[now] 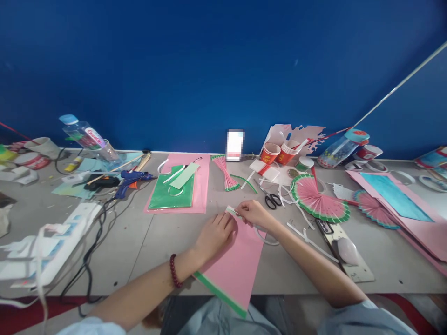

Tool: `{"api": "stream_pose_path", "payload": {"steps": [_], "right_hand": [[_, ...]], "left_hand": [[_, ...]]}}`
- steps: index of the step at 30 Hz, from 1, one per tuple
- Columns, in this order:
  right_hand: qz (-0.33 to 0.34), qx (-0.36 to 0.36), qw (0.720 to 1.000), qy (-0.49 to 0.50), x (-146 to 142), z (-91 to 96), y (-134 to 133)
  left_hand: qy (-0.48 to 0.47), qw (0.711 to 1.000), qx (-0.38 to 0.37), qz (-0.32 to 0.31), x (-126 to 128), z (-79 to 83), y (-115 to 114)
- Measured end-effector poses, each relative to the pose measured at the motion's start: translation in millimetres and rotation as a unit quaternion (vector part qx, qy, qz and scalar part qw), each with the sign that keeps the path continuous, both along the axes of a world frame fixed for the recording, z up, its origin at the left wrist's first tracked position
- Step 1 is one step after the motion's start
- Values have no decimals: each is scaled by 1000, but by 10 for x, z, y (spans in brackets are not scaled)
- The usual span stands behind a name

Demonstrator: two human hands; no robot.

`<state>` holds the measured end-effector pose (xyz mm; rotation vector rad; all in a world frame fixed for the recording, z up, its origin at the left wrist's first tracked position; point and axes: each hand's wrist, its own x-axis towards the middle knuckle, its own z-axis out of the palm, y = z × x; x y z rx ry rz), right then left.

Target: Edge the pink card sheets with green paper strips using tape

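Observation:
A sheet of pink paper with a green band along its near edge lies at the table's front, its near corner reaching past the edge. My left hand rests on its left side, fingers stretched forward and pressed to the paper. At the far end, my right hand is closed in a pinch on a narrow whitish strip along the paper's edge; the fingertips partly hide it. Beneath my right wrist a pale ring, like a tape roll, is partly covered. Black-handled scissors lie just beyond that hand.
Pleated pink-and-green paper fans lie right, near a phone with a mouse on it. Green sheets, a blue glue gun, a power strip with cables and a bottle occupy the left. Red cups stand at the back.

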<state>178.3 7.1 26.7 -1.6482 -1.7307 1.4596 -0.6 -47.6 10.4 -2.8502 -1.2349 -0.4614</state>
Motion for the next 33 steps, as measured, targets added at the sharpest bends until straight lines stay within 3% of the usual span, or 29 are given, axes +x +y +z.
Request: {"api": "stream_pose_path", "payload": {"steps": [10, 22, 33], "right_hand": [[17, -16, 999, 35, 31, -6, 34], [28, 0, 999, -16, 0, -17, 57], [34, -3, 999, -7, 24, -33, 79]], "left_hand": [[-23, 999, -26, 12, -10, 33, -4], [-13, 999, -31, 22, -2, 16, 1], [-3, 999, -19, 28, -13, -20, 1]]}}
